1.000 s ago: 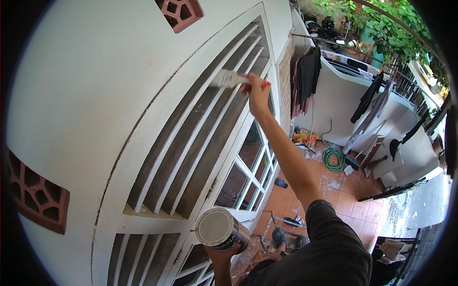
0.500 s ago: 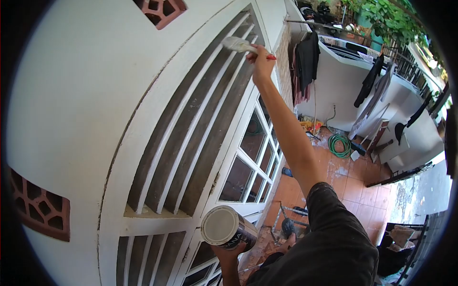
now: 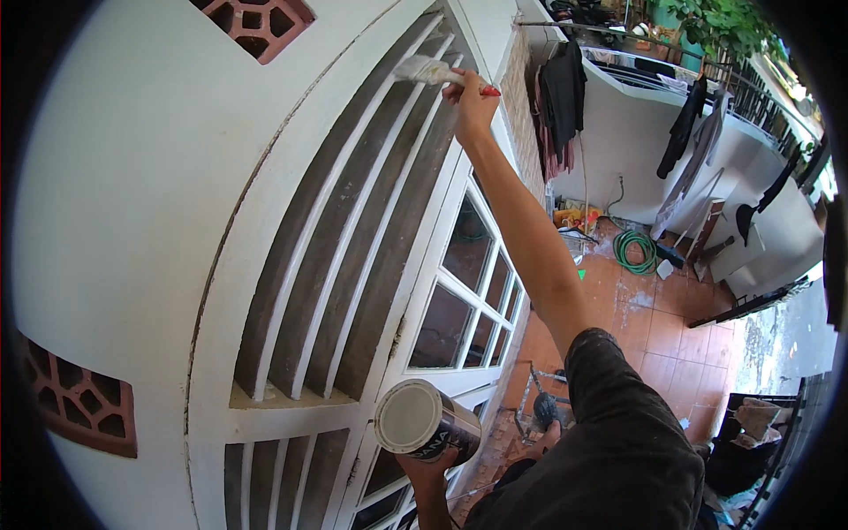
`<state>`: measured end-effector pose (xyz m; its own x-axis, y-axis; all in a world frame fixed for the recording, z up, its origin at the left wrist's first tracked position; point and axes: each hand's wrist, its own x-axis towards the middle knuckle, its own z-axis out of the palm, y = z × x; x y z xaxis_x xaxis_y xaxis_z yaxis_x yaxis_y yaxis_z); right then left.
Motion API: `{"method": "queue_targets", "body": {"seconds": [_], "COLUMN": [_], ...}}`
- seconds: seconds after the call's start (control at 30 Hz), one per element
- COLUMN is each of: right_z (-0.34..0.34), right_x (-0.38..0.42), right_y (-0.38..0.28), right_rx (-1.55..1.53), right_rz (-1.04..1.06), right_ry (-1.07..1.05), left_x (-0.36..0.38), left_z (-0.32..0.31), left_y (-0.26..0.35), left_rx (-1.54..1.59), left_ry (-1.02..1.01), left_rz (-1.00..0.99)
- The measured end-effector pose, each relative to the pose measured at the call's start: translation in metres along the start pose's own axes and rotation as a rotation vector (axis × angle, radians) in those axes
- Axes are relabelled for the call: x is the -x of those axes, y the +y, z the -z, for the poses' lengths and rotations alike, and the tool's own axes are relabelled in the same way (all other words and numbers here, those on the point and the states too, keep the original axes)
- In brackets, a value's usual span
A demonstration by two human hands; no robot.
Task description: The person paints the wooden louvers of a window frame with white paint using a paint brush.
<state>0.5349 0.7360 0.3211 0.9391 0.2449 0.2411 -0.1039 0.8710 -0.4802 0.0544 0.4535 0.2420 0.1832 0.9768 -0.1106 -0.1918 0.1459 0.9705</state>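
My right hand [image 3: 474,102] is raised at the upper middle, fingers closed around a paintbrush [image 3: 433,71] with a red-tipped handle. The brush's pale bristles point left and overlap the upper part of a white slat [image 3: 353,150] in the slatted vent opening. Low in the view, my left hand [image 3: 427,468] grips a paint can [image 3: 455,433] from beneath. The can has a dark label with light letters, and its round pale top [image 3: 409,417] faces me.
White wall [image 3: 132,194] surrounds the slats, with brown lattice blocks [image 3: 84,393] set into it. A white-framed glass door [image 3: 442,327] stands below. On the tiled floor [image 3: 671,353] lie a green hose [image 3: 636,253] and tools. Clothes [image 3: 562,97] hang at the back.
My right hand and the brush have shifted slightly left and up in the view, with the bristles against the left slat. The can has stayed nearly in place.
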Motion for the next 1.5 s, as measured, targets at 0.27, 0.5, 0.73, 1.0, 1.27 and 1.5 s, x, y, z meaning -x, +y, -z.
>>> {"method": "queue_targets", "body": {"seconds": [0.27, 0.5, 0.73, 1.0, 1.27, 1.5], "right_z": [0.0, 0.007, 0.006, -0.01, 0.003, -0.02], "right_x": [0.048, 0.042, 0.011, 0.201, 0.224, 0.276], "right_y": [-0.009, -0.016, 0.004, -0.05, -0.068, -0.064], "right_rx": [0.015, 0.061, 0.02, -0.003, -0.041, 0.032], "right_rz": [-0.162, -0.161, -0.052, -0.386, -0.273, -0.38], "right_ry": [-0.227, -0.164, -0.081, -0.356, -0.122, -0.26], "left_x": [0.001, 0.001, 0.005, 0.003, 0.015, 0.029], "left_z": [0.01, 0.009, 0.014, 0.013, 0.02, 0.02], "left_y": [-0.005, -0.004, -0.003, -0.003, 0.006, 0.015], "left_rx": [-0.043, -0.036, -0.03, -0.013, -0.035, -0.002], "left_ry": [-0.041, -0.054, -0.058, -0.067, -0.003, 0.023], "left_rz": [0.042, 0.032, 0.037, -0.045, -0.037, -0.039]}}
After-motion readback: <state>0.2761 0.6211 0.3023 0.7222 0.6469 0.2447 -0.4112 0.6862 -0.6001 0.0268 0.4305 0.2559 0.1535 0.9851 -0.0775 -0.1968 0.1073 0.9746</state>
